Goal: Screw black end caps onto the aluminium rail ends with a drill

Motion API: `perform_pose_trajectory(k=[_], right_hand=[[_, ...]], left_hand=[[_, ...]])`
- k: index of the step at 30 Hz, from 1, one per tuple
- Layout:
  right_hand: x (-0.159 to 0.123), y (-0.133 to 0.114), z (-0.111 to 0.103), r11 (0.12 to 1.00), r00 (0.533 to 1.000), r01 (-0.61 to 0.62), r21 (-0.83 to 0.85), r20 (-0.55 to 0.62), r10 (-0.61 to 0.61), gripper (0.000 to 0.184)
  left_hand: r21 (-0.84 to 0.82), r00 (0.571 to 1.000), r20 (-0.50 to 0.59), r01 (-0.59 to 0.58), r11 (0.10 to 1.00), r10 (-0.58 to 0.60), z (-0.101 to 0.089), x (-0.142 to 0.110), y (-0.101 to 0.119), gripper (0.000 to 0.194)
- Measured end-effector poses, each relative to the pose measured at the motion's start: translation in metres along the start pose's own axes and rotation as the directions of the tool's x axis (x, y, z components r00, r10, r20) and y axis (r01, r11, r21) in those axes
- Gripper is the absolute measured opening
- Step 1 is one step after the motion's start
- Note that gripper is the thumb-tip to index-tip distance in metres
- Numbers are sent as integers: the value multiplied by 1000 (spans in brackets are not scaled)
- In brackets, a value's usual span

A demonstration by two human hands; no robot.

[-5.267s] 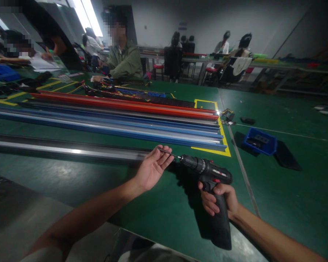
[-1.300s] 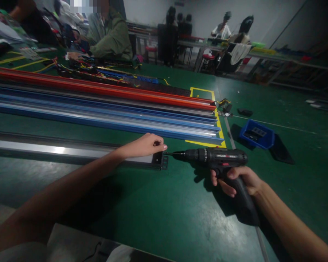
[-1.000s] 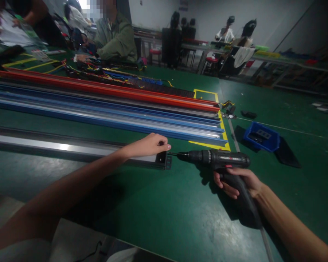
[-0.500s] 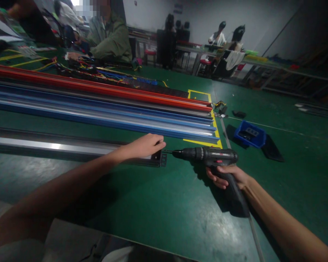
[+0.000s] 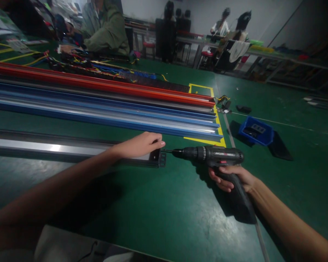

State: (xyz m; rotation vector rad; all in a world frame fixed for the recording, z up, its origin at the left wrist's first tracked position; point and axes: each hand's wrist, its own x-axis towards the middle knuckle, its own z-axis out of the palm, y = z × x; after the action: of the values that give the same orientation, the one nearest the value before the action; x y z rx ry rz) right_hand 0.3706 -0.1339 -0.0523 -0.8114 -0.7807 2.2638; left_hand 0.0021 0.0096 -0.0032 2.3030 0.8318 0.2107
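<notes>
My left hand grips the right end of a long black rail with a silver strip along it. Its thumb lies near the black end plate, while the other fingers are mostly hidden behind the far edge. My right hand is wrapped round the handle of a black cordless drill. The drill lies level, its chuck pointing left, and the thin bit reaches the rail's end plate near my left thumb. Whether a screw sits at the tip is too small to tell.
Beyond the rail lie several blue rails and a red rail, side by side. A blue bin with dark parts stands at the right on the green table. Across the table a person in a green jacket sits by wires.
My view has shifted slightly, so the bin and drill handle appear a little farther right. Both hands keep their grips, and the bit still points at the rail's end.
</notes>
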Motion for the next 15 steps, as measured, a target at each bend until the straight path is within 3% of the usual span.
perform_pose_trajectory(k=[15], right_hand=[[-1,-3,2,999,999,-29,27,-39,31,21]], left_hand=[[-21,999,-35,21,1000,-22,-2,1,-2,45]])
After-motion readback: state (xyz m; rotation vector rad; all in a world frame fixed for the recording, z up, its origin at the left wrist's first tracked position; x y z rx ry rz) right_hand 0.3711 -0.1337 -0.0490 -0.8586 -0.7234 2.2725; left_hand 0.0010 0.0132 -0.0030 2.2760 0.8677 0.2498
